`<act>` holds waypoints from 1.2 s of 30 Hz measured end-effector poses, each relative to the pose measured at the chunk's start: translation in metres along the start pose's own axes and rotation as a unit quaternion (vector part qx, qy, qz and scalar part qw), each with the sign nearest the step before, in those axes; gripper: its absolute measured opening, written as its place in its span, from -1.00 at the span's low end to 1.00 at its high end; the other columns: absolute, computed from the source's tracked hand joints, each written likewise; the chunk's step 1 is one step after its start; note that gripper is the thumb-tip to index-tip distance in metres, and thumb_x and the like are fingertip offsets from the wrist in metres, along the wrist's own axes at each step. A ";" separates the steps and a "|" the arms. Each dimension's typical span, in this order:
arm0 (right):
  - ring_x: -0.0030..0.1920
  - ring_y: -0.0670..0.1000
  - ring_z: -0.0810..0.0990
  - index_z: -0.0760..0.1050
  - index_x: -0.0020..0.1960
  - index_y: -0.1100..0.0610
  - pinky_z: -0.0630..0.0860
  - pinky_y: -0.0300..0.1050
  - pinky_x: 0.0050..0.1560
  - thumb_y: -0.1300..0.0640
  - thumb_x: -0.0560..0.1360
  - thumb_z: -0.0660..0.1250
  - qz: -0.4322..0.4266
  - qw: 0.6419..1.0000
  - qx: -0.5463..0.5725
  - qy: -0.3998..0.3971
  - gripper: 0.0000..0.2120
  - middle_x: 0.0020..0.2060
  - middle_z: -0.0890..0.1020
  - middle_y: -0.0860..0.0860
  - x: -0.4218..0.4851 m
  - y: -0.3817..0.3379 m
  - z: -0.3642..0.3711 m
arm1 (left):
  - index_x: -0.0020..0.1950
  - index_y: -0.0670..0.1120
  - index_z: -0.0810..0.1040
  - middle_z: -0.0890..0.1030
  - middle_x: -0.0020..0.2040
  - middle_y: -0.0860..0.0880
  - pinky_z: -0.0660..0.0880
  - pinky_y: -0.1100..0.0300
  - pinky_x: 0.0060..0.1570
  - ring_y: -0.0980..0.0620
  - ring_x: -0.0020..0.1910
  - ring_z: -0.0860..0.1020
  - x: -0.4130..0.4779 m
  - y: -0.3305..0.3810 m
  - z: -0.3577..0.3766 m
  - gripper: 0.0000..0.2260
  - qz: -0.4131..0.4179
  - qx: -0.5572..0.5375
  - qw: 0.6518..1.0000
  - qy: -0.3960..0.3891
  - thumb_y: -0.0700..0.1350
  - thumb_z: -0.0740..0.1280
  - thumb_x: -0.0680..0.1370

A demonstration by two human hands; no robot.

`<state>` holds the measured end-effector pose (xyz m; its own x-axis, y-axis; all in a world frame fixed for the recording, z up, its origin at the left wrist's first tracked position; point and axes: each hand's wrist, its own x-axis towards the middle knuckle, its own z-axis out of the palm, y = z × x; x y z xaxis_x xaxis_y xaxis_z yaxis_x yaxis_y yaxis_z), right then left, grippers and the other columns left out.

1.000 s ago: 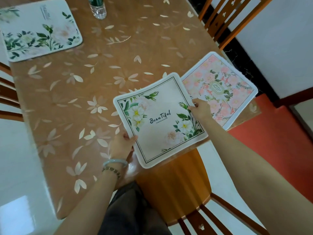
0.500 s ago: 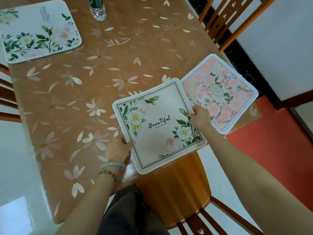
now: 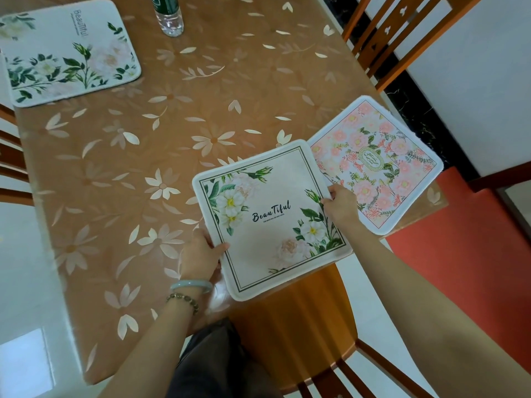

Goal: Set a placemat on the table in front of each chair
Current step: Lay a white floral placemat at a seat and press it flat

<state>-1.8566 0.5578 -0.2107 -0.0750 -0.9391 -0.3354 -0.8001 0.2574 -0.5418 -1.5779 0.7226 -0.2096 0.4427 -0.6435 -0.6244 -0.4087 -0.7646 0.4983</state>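
A cream placemat (image 3: 270, 216) with white flowers and the word "Beautiful" lies over the table's near edge, above a wooden chair seat (image 3: 298, 326). My left hand (image 3: 201, 254) grips its near-left edge, thumb on top. My right hand (image 3: 342, 203) pinches its right edge. A pink floral placemat (image 3: 379, 165) lies flat at the table's right corner, partly under the cream one. Another cream floral placemat (image 3: 66, 53) lies at the far left.
The table (image 3: 143, 156) has a brown cover with pale petal prints. A clear bottle (image 3: 169, 15) stands at the far middle. Wooden chairs stand at the far right (image 3: 396, 35) and left edge (image 3: 11, 156). A red seat (image 3: 471, 239) sits at right.
Both hands have drawn the cream placemat slightly toward me and turned it a little, so more of it hangs past the table edge. The pink placemat has stayed put.
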 end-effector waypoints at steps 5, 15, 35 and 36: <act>0.12 0.21 0.39 0.39 0.26 0.20 0.34 -0.06 0.00 0.38 0.34 0.29 -0.021 0.995 -0.090 0.037 -0.51 0.11 0.43 0.20 -0.003 -0.014 0.004 | 0.11 -0.19 0.34 0.56 -0.02 -0.12 0.52 0.00 -0.16 -0.17 -0.10 0.60 0.012 0.016 -0.014 -0.53 0.029 0.055 0.996 0.070 0.07 0.47 0.45; 0.54 0.16 -0.23 -0.13 0.55 -0.09 -0.24 0.28 0.44 -0.08 0.64 -0.13 -0.310 0.891 -0.308 -0.122 -0.50 0.56 -0.16 0.09 0.023 -0.112 0.093 | 0.58 -0.03 -0.26 -0.21 0.61 -0.07 -0.29 -0.13 0.50 -0.07 0.57 -0.25 0.097 0.084 0.006 -0.44 0.279 0.321 0.903 0.062 0.14 -0.19 0.64; 0.50 0.14 -0.37 -0.37 0.51 -0.07 -0.36 0.08 0.43 -0.29 0.56 -0.25 -0.214 0.899 -0.355 -0.141 -0.38 0.51 -0.32 0.15 0.083 -0.076 0.056 | 0.57 0.16 -0.28 -0.19 0.61 -0.05 -0.37 -0.16 0.45 -0.06 0.58 -0.22 0.116 0.049 -0.020 -0.41 0.244 0.375 0.892 0.060 0.32 -0.23 0.59; 0.50 0.15 -0.37 -0.37 0.51 -0.07 -0.36 0.08 0.43 -0.30 0.56 -0.25 -0.215 0.898 -0.356 -0.144 -0.37 0.51 -0.33 0.15 0.081 -0.077 0.055 | 0.56 0.15 -0.30 -0.21 0.61 -0.06 -0.37 -0.16 0.46 -0.07 0.58 -0.23 0.113 0.051 -0.018 -0.40 0.237 0.380 0.892 0.061 0.32 -0.26 0.58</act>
<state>-1.7685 0.4746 -0.2389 0.4069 -0.7930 -0.4533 -0.9036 -0.4220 -0.0729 -1.5342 0.6103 -0.2438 0.1416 -0.9225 -0.3590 -0.9755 -0.1917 0.1079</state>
